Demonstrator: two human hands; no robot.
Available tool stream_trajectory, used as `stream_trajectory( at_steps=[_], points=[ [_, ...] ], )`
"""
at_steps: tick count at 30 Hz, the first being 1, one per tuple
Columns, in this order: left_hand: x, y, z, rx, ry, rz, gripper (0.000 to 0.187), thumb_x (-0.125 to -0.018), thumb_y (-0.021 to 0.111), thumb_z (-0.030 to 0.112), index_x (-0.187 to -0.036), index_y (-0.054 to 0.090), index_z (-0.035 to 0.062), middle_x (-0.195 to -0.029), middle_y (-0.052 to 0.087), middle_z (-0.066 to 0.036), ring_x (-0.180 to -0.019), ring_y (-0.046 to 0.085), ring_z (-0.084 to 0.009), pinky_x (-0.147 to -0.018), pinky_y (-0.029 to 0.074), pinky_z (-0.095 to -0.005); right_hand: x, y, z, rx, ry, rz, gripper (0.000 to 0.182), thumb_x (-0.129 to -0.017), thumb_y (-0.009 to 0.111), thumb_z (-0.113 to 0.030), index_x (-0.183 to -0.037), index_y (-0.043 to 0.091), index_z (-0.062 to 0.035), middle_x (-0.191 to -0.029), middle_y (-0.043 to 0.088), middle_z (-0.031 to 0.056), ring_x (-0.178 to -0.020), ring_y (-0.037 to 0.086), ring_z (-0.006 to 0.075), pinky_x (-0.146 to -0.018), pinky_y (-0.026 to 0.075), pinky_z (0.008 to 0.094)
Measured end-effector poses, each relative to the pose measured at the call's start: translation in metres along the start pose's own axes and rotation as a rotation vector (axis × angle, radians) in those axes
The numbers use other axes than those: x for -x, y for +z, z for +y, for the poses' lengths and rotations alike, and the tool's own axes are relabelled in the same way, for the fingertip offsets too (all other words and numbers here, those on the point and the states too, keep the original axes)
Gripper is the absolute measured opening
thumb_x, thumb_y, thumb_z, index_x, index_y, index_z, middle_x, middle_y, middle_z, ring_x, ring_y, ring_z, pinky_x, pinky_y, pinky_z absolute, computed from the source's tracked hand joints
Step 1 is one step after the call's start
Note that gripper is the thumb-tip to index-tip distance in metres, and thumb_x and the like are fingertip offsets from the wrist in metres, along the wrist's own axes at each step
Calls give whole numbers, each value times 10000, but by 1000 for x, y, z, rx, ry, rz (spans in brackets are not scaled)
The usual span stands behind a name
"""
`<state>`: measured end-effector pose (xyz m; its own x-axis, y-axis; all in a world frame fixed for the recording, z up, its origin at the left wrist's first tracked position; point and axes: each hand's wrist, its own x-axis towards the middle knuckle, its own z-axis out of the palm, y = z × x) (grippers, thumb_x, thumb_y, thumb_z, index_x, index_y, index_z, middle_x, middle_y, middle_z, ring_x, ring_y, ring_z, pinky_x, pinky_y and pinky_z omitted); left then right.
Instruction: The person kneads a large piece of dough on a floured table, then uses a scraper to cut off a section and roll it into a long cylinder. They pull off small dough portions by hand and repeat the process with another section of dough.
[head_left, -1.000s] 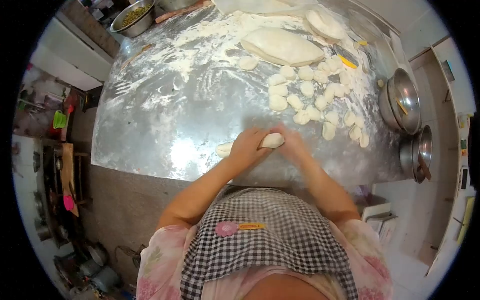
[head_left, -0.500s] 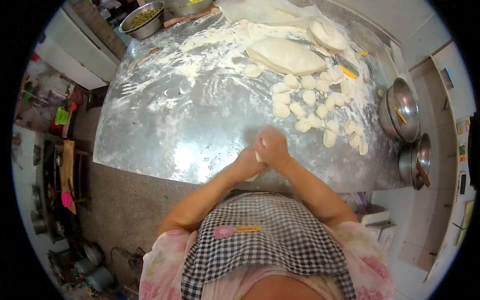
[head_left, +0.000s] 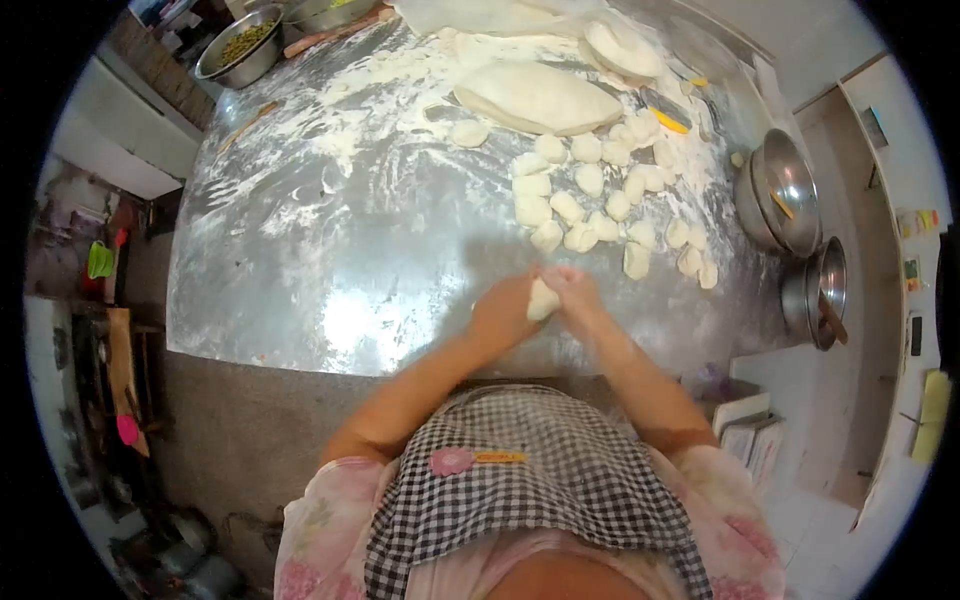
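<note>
Right hand (head_left: 575, 297) shifted from atop left hand (head_left: 505, 312), baring dough roll's (head_left: 543, 300) end, bodyward of large dough slab (head_left: 540, 97). Left fingers wrapped round roll; right fingers against it, pinch unclear. Handling seemingly unfinished.

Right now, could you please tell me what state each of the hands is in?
Left hand: closed around the piece of dough.
Right hand: at the same piece of dough; whether it is closed cannot be told.
</note>
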<state>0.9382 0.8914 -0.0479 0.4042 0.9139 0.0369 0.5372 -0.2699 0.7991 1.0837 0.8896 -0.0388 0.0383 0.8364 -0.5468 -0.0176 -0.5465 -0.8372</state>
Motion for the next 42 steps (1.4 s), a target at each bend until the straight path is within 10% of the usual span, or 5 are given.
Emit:
stream_trajectory(
  at_steps=[6, 15, 24, 30, 42],
  points=[
    [0, -62, -6, 561, -290, -438, 418, -748, 707, 219, -1117, 611, 50, -1027, 658, -146, -939, 633, -278, -809, 491, -357, 15, 40, -49, 782, -1218, -128, 111, -793, 567, -157, -782, 640, -75, -815, 596, 130, -757, 574, 324, -680, 475, 415],
    [45, -70, 11, 56, 37, -170, 386, -724, 729, 183, -1062, 593, 58, -933, 625, -153, -879, 608, -320, -784, 477, -407, -91, 62, -41, 1007, -1605, 81, 97, -780, 588, -128, -706, 593, -66, -745, 575, 112, -705, 553, 322, -660, 462, 426],
    [48, -39, -46, -67, -118, 239, 682, -711, 752, 194, -1304, 435, 85, -1108, 598, -173, -1030, 564, -364, -853, 459, -427, -34, 77, 14, -143, 107, -303, 175, -871, 575, -200, -860, 672, -55, -857, 654, 125, -816, 600, 365, -759, 477, 389],
    [13, -56, -39, 300, -172, -250, 349, -772, 677, 176, -1093, 602, 59, -974, 659, -178, -910, 628, -344, -740, 494, -378, 16, 66, -53, 1033, -1245, -116, 145, -789, 633, -169, -885, 645, -61, -852, 622, 108, -781, 594, 274, -675, 482, 360],
    [11, -74, 133, -185, 407, -454, 496, -737, 696, 211, -1186, 520, 96, -1099, 620, -159, -1002, 600, -337, -806, 494, -410, -35, -35, -24, 568, -779, 323, 192, -833, 563, -216, -784, 668, -63, -924, 631, 107, -804, 604, 267, -687, 488, 388]
  ],
)
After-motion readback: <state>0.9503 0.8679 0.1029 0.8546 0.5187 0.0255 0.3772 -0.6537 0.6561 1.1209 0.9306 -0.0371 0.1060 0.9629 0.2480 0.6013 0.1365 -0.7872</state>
